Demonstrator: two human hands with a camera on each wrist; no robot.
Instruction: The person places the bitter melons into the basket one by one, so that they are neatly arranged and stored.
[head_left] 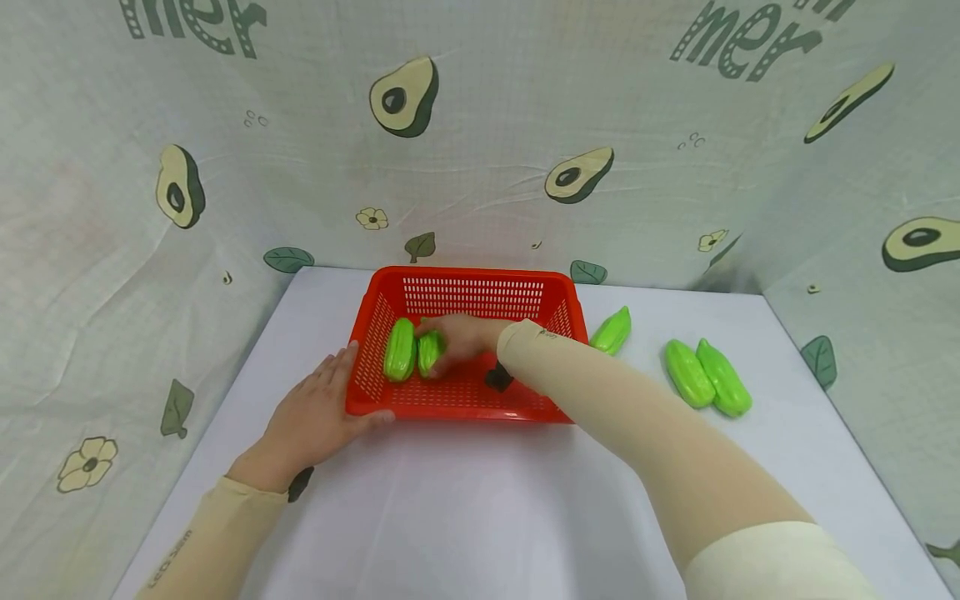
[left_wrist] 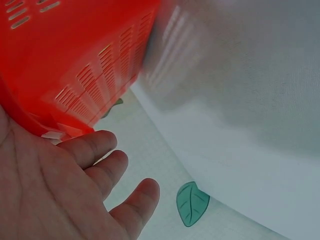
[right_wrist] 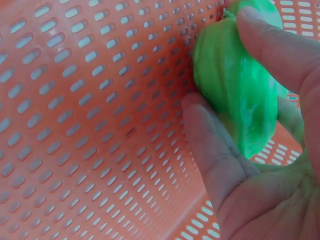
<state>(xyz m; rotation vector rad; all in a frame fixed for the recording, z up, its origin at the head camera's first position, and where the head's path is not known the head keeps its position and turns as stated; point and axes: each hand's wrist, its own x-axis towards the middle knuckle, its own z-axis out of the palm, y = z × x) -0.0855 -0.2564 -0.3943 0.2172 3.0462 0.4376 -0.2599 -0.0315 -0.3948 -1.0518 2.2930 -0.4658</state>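
Observation:
A red plastic basket with slotted walls sits on the white table. My left hand rests against its front left corner, the fingers straight along the left side and the thumb by the front rim. Inside the basket, my right hand grips a ridged green gourd between thumb and fingers, low over the slotted floor. A second green gourd lies just left of the held one, near the basket's left wall. The palm and part of the right hand's fingers are hidden in the head view.
Right of the basket lies a green gourd, partly behind my right forearm. Farther right, two more gourds, one left and one right, lie side by side. A printed cloth with avocados hangs behind the white table.

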